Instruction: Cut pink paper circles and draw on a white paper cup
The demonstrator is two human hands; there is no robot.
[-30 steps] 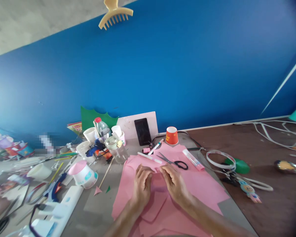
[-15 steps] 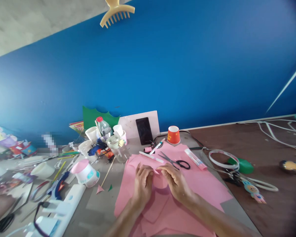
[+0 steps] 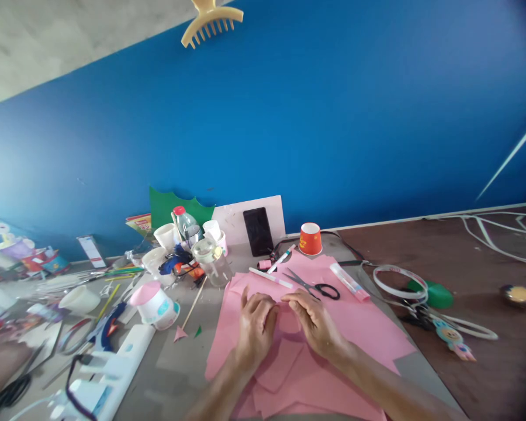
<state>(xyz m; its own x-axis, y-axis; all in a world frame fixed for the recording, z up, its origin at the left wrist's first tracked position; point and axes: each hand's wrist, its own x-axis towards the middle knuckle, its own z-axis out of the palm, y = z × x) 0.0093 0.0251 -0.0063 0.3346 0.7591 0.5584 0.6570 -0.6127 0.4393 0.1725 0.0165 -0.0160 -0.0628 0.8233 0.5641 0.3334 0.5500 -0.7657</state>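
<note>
Above a layer of pink paper sheets (image 3: 359,351), my two hands are close together. My left hand (image 3: 256,324) is closed, its thumb and fingertips pinched on a small piece of pink paper (image 3: 289,320). From the other side my right hand (image 3: 313,327) is also closed at the piece's upper edge. The piece blends with the sheets below, so its full outline is hard to make out. Just beyond my fingers lie black-handled scissors (image 3: 326,291), with a white pen (image 3: 270,278) to their left. To their right is a glue stick (image 3: 349,283).
A red paper cup (image 3: 310,240) and a leaning black phone (image 3: 258,232) stand at the back. On the left are a glass jar (image 3: 213,263), a pink-topped cup (image 3: 155,305) and a white power strip (image 3: 125,365). Cables and a headband (image 3: 398,275) lie right. Another person's blurred hand (image 3: 9,362) is far left.
The fold of pink paper that stood up between my fingertips shows less now. My hands have barely moved, and the whole view has shifted slightly.
</note>
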